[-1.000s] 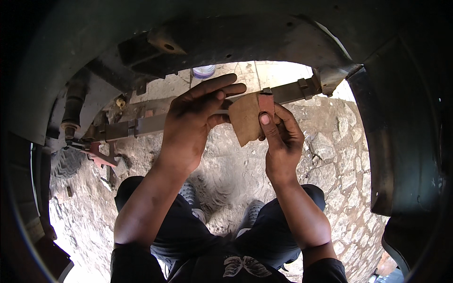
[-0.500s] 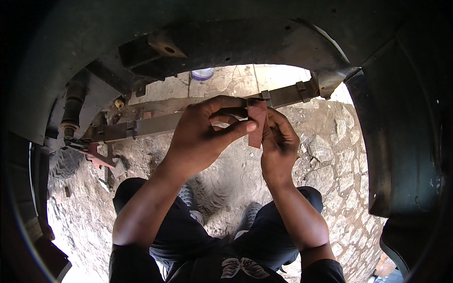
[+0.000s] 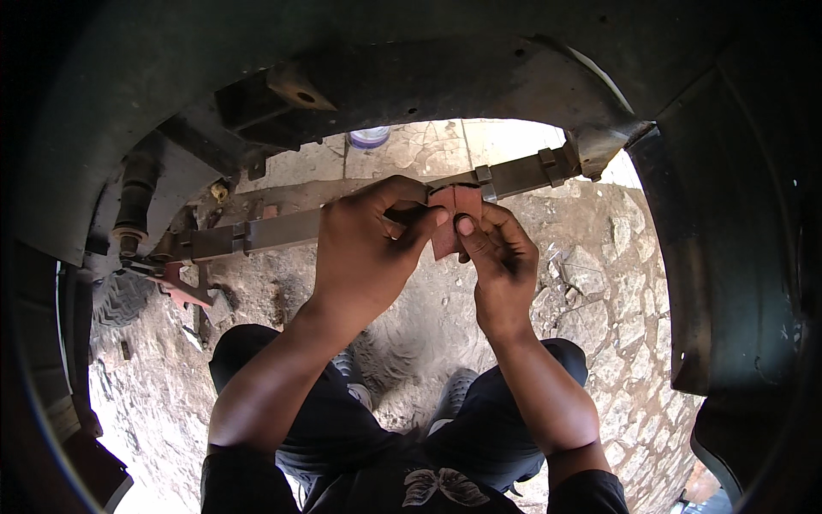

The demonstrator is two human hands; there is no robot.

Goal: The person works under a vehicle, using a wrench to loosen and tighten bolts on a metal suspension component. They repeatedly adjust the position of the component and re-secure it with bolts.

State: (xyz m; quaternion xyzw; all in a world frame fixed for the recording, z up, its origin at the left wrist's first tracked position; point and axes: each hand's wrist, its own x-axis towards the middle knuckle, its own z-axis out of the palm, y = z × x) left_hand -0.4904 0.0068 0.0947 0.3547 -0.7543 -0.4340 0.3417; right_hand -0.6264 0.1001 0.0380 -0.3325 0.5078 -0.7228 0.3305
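Observation:
A small piece of reddish-brown sandpaper is held up between my two hands, with a dark edge along its top. My left hand pinches it from the left, thumb on the front face. From the right, my right hand grips it with the thumb on the front and the fingers curled behind. A crease or seam runs down the middle of the piece. Just behind the hands passes a long metal leaf spring with clamps around it.
Dark vehicle bodywork arches overhead and down both sides. A shock absorber hangs at the left, near a red metal stand. A tub with a purple band stands on the far ground. Rough stone paving lies below.
The sandpaper went from a narrow strip to a wider piece facing me. My right thumb now presses on its front, and my left hand shifted slightly left.

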